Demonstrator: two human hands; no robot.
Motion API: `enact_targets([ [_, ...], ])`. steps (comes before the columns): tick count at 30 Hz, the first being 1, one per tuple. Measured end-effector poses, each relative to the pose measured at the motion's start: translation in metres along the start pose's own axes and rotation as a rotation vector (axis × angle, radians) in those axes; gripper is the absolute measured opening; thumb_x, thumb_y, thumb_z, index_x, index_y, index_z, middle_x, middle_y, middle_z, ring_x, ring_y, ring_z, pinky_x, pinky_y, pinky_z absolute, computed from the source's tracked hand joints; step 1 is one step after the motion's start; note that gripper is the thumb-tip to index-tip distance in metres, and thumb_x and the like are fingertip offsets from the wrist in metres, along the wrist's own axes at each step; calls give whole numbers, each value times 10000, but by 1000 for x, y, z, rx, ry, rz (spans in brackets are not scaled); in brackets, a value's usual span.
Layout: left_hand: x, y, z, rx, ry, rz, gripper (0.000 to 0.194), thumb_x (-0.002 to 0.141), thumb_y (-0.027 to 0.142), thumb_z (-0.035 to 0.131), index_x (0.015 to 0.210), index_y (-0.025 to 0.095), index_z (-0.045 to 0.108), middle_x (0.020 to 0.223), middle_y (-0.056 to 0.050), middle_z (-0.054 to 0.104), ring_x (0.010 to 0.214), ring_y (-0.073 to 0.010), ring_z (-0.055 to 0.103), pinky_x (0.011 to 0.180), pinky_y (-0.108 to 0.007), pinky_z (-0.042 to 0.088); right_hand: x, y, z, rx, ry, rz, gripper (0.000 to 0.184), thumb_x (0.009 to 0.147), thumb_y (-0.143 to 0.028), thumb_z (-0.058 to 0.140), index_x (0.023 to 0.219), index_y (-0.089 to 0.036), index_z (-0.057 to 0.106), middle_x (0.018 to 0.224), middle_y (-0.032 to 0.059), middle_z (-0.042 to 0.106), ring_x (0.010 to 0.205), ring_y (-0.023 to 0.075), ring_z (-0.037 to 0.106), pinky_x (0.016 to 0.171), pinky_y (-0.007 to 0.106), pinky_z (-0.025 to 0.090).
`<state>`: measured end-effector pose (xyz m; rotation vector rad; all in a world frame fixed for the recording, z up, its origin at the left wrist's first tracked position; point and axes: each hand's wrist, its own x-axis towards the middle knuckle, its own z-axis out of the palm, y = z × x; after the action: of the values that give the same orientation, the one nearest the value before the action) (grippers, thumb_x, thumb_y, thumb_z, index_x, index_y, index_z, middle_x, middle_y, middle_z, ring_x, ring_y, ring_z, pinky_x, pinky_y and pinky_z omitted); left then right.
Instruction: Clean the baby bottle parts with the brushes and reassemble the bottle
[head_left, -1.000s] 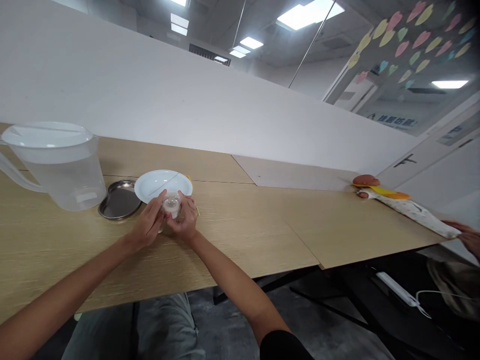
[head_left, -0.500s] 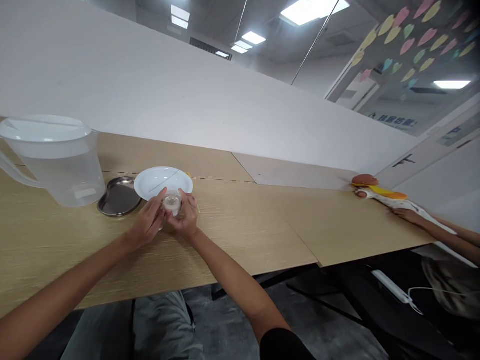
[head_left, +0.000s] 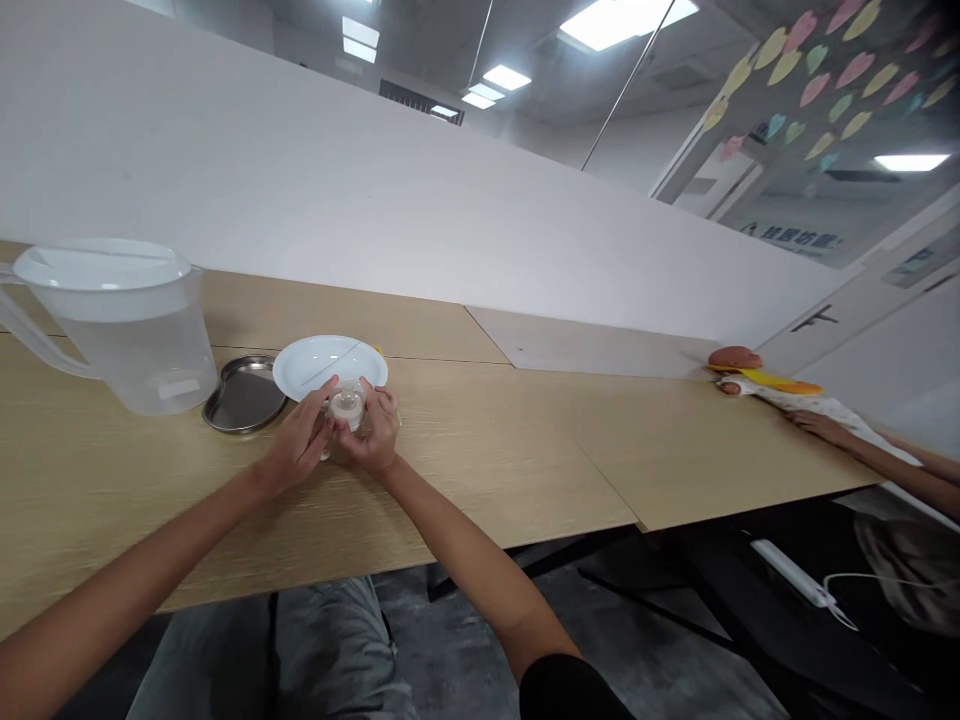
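A small clear, round container (head_left: 347,405) with a pale ring and a narrower top is held between my two hands in front of me. My left hand (head_left: 297,440) is closed on its left side, thumb pointing up along it. On the other side my right hand (head_left: 376,437) grips it with the fingers curled round. A clear edge shows below my left fingers; what it belongs to is hidden. Just behind the hands sits a white bowl (head_left: 319,357), with a thin line running across it.
Left of the bowl lies a kidney-shaped steel tray (head_left: 244,397). A large clear pitcher (head_left: 150,350) with a white lid stands at the far left. At the table's (head_left: 487,470) right end, another person's hand (head_left: 821,427) rests by a baby doll (head_left: 735,365) with a yellow piece.
The view has shifted slightly, so the pitcher and tray appear a little farther right. My hands keep nearly the same hold on the clear container.
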<state>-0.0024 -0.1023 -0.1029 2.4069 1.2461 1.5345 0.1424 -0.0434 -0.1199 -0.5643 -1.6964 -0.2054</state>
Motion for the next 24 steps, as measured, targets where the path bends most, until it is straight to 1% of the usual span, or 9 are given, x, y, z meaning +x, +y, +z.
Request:
enact_targets([
  [3, 2, -2, -3, -3, -9, 11, 517, 956, 319, 405, 1438, 143, 338, 1363, -164, 525, 1239, -262, 520, 1032, -428, 439, -1, 1, 1, 23, 29, -17, 532, 834, -447, 501, 1268, -140, 470, 923, 116, 686, 815, 237, 649, 852, 464, 500],
  [7, 4, -7, -6, -14, -11, 44, 499, 942, 319, 443, 1404, 147, 370, 1328, -158, 556, 1195, -258, 558, 1006, -421, 462, -5, 5, 3, 41, -58, 48, 463, 813, -472, 497, 1159, -165, 518, 820, 78, 644, 781, 240, 623, 872, 484, 464],
  [9, 5, -10, -7, -34, -1, 63, 489, 936, 309, 458, 1393, 150, 382, 1320, -159, 561, 1177, -255, 571, 997, -417, 469, -6, 5, 3, 52, -91, 75, 455, 811, -492, 491, 1133, -173, 522, 826, 74, 625, 793, 242, 607, 882, 484, 448],
  [12, 5, -14, -6, -62, 3, 69, 486, 928, 321, 475, 1380, 157, 405, 1322, -163, 559, 1171, -261, 574, 993, -423, 472, -6, 3, 3, 90, -70, 84, 431, 827, -502, 471, 1105, -177, 520, 859, 75, 604, 819, 239, 581, 880, 477, 436],
  [14, 4, -14, -3, -70, 1, 63, 499, 926, 334, 478, 1388, 161, 404, 1331, -166, 550, 1175, -265, 570, 994, -427, 470, -5, 1, 3, 108, -73, 110, 426, 835, -520, 453, 1076, -176, 523, 861, 74, 584, 822, 235, 560, 841, 456, 445],
  [16, 1, -11, 2, -69, 25, 50, 513, 938, 325, 450, 1419, 165, 371, 1347, -165, 537, 1193, -263, 556, 1006, -428, 460, -5, -2, 3, 120, -99, 155, 452, 837, -551, 433, 1066, -171, 522, 870, 75, 567, 826, 233, 544, 795, 429, 454],
  [19, -5, -3, 9, -49, 56, -14, 538, 969, 290, 366, 1486, 179, 266, 1393, -159, 497, 1257, -256, 503, 1047, -434, 423, -4, -5, 0, 149, -114, 199, 481, 841, -568, 428, 1088, -163, 511, 911, 86, 571, 841, 231, 539, 766, 407, 456],
  [21, -9, 1, 11, -46, 33, -51, 555, 979, 276, 338, 1512, 198, 206, 1437, -155, 453, 1303, -252, 460, 1073, -435, 397, -3, -4, -3, 165, -122, 192, 467, 849, -553, 441, 1099, -165, 512, 933, 91, 585, 857, 233, 541, 773, 407, 454],
  [24, -12, 2, 9, -80, -1, -50, 633, 971, 283, 384, 1534, 226, 101, 1490, -153, 388, 1347, -255, 415, 1089, -440, 377, 0, -1, -9, 178, -160, 160, 443, 875, -521, 438, 1141, -175, 515, 1003, 102, 600, 916, 242, 549, 815, 424, 448],
])
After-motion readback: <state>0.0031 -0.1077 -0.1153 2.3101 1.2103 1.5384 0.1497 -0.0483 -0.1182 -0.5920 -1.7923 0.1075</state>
